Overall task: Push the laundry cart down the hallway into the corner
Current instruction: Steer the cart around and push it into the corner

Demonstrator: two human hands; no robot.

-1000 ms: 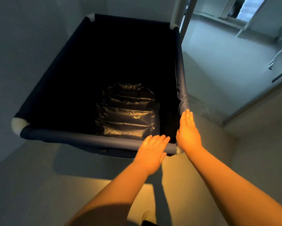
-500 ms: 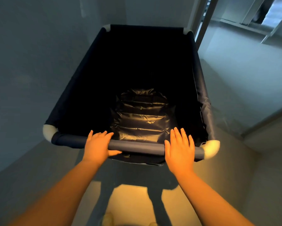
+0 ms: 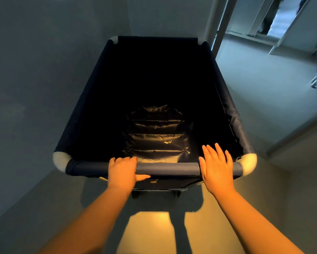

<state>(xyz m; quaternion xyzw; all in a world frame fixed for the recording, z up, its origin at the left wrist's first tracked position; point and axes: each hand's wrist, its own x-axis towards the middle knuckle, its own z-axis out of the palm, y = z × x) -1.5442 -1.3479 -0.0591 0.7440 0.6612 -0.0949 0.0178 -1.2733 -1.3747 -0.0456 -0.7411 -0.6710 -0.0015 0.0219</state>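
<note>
The laundry cart (image 3: pixel 167 168) is a deep dark-blue fabric bin with a padded rail and white corner caps, directly in front of me. A shiny black quilted garment (image 3: pixel 156 134) lies at its bottom. My left hand (image 3: pixel 122 173) is curled over the near rail left of centre, thumb under the bar. My right hand (image 3: pixel 216 165) rests flat on the rail near the right corner, fingers straight and spread over the edge. The cart's far end stands close to the back wall.
A grey wall (image 3: pixel 35 79) runs close along the cart's left side and meets the back wall ahead. A white door frame (image 3: pixel 219 28) stands at the cart's far right corner, with an open floor (image 3: pixel 264 85) beyond it on the right.
Both hands shifted from the cart's right corner to spread along the near rail. My left hand's fingers curled around the bar. The cart now sits squarer in front of me.
</note>
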